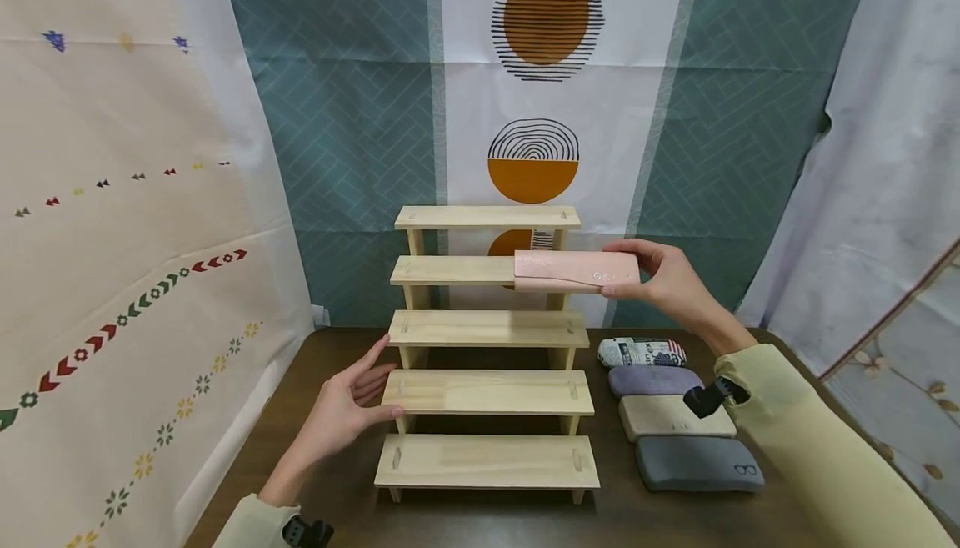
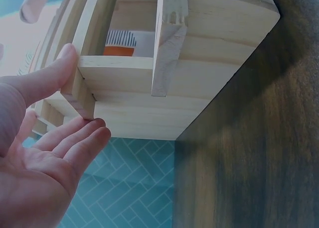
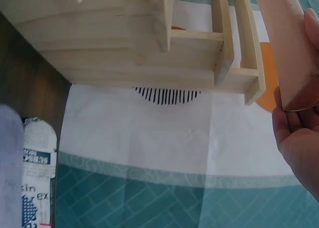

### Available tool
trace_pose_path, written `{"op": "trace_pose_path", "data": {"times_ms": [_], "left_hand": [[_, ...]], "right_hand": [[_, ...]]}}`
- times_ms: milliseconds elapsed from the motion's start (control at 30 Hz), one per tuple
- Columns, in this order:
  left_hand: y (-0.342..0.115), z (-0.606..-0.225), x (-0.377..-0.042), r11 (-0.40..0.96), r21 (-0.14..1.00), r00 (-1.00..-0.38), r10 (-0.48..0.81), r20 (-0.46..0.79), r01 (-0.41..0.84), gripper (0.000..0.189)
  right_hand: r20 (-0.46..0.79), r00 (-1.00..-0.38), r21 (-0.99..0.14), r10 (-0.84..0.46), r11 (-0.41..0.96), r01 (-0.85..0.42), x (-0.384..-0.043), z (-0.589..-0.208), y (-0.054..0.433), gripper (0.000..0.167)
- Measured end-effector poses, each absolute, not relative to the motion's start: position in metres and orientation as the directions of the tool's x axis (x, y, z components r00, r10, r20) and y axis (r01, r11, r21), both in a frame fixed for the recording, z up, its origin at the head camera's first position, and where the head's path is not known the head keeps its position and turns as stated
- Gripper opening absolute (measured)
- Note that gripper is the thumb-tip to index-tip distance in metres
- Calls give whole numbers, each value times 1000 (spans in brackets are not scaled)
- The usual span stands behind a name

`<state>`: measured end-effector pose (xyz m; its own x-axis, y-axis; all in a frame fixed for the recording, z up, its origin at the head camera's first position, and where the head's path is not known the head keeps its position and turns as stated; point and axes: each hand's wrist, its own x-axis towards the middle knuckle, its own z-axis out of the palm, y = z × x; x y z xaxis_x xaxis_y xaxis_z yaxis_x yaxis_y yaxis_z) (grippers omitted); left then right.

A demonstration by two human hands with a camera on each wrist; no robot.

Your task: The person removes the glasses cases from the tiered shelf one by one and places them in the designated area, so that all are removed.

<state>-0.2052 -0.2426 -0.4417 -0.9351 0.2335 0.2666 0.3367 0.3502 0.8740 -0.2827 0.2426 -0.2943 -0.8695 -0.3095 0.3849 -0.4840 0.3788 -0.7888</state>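
My right hand (image 1: 663, 281) grips the right end of a pink glasses case (image 1: 562, 268), thumb at the front. The case is level and overlaps the right part of the second step from the top of a stepped wooden stand (image 1: 487, 389). In the right wrist view the pink case (image 3: 289, 44) shows end-on beside the stand's upper steps. At the stand's left side, my left hand (image 1: 341, 410) holds the end of a lower step. In the left wrist view the thumb (image 2: 55, 76) lies on one edge of that board and the fingertips (image 2: 99, 131) meet the opposite edge.
Right of the stand, a column of cases lies on the dark wooden table (image 1: 330, 523): a printed case (image 1: 641, 352), a purple case (image 1: 652, 379), a cream case (image 1: 660, 416) and a grey case (image 1: 697, 463). Patterned cloth (image 1: 337, 139) hangs behind and at both sides.
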Motion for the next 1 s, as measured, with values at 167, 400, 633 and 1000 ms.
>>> {"op": "trace_pose_path", "data": {"times_ms": [167, 400, 633, 1000], "left_hand": [[-243, -442, -206, 345, 868, -928, 235, 289, 358, 103], [-244, -442, -207, 338, 866, -923, 243, 299, 370, 103], [-244, -442, -208, 345, 866, -926, 240, 292, 362, 103], [-244, -444, -208, 359, 861, -927, 238, 290, 361, 105]], "right_hand": [[395, -870, -775, -296, 401, -489, -272, -303, 256, 59], [408, -872, -748, -270, 449, -489, -255, -315, 279, 58], [389, -887, -735, -249, 496, -462, -241, -326, 304, 57], [368, -904, -738, -215, 524, -425, -219, -347, 345, 58]]}}
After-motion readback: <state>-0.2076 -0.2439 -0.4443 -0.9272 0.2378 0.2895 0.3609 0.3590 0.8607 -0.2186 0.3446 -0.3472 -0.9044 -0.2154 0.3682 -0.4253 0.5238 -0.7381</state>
